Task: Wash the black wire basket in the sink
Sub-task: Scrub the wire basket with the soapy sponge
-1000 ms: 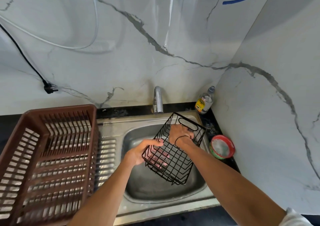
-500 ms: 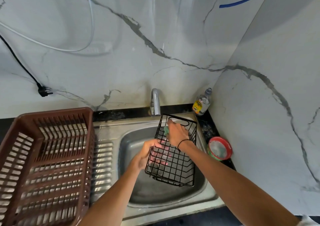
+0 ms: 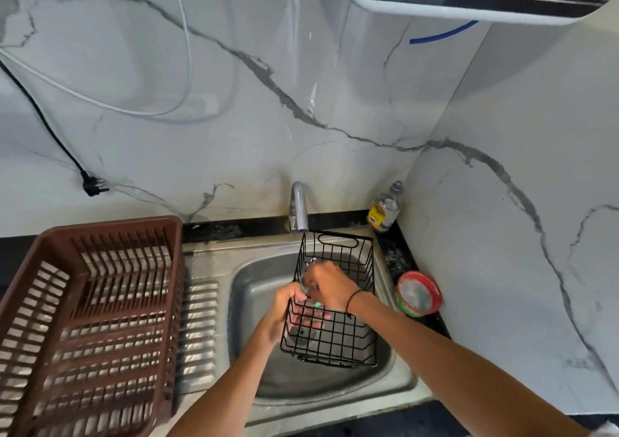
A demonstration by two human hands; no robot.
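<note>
Left hand (image 3: 284, 306) curled round the left rim of the black wire basket (image 3: 331, 299), held tilted over the sink (image 3: 398, 379) under the tap (image 3: 299, 207); long axis running 12 to 6. Right hand (image 3: 330, 286) inside at 12, pinching a greenish scrubber (image 3: 306, 287) against the wires

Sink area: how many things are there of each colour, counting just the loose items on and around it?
Black: 1, the wire basket
Brown: 1, the dish rack
Clear: 1, the bottle
Red: 1, the round tub
Total: 4
</note>
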